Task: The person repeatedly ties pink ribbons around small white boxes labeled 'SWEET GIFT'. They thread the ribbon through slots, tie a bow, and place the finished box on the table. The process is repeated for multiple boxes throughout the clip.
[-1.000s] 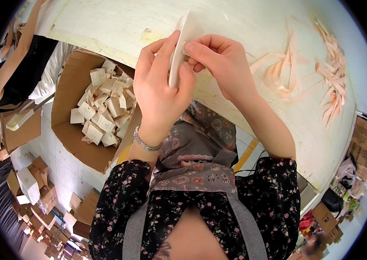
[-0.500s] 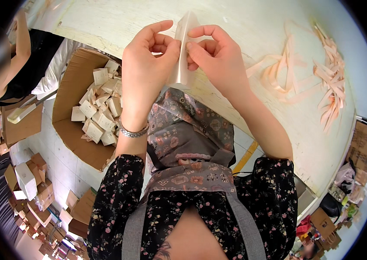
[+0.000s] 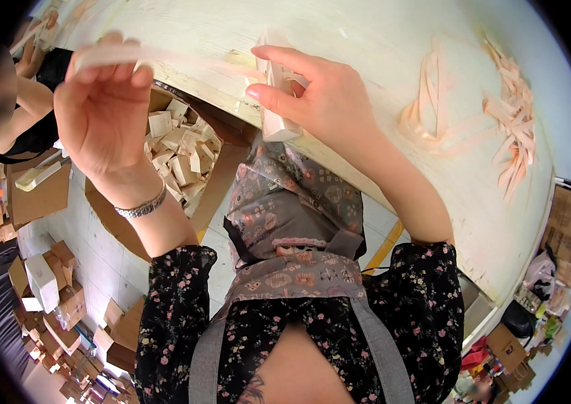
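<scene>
My left hand (image 3: 104, 111) is raised at the left, its fingers curled around one end of a pale peach ribbon (image 3: 188, 60). Blurred by motion, the ribbon runs across to a slim white box (image 3: 279, 128) at the table's near edge. My right hand (image 3: 329, 87) grips this box from the right, thumb and forefinger reaching over its top, where the ribbon meets it. How the ribbon is fixed there is hidden by my fingers.
Below the table's edge at the left, a large cardboard carton (image 3: 114, 219) holds many small white boxes (image 3: 181, 168). Loose peach ribbons (image 3: 518, 128) lie on the right of the white table (image 3: 380, 40). Another person's arm (image 3: 29, 111) shows at far left.
My left hand has left the white box and swung left, drawing the ribbon out. My right hand has stayed by the box. The loose ribbon loop on the table has shifted.
</scene>
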